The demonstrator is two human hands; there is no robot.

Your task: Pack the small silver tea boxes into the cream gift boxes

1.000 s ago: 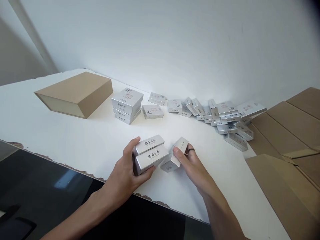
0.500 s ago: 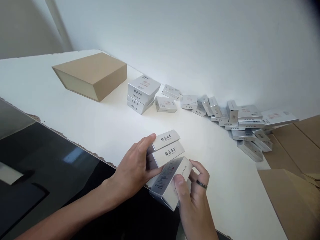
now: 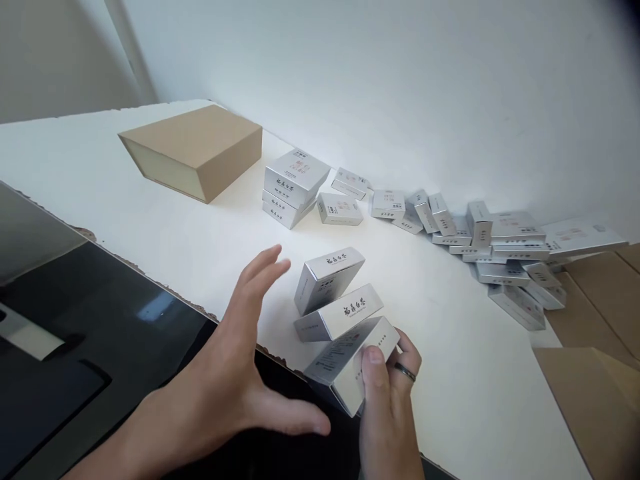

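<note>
Right hand (image 3: 393,407) gripping 1 box (image 3: 347,367), left hand (image 3: 235,373) spread

The far box (image 3: 327,283), silvery with dark characters on its narrow upper face, stands on edge, right of the left hand (image 3: 233,373). The middle box (image 3: 343,315), marked alike, tilts just nearer. The near box (image 3: 350,367), fine print on its broad side, slants in the right hand (image 3: 393,403); whether it touches the middle one is unclear.
</note>
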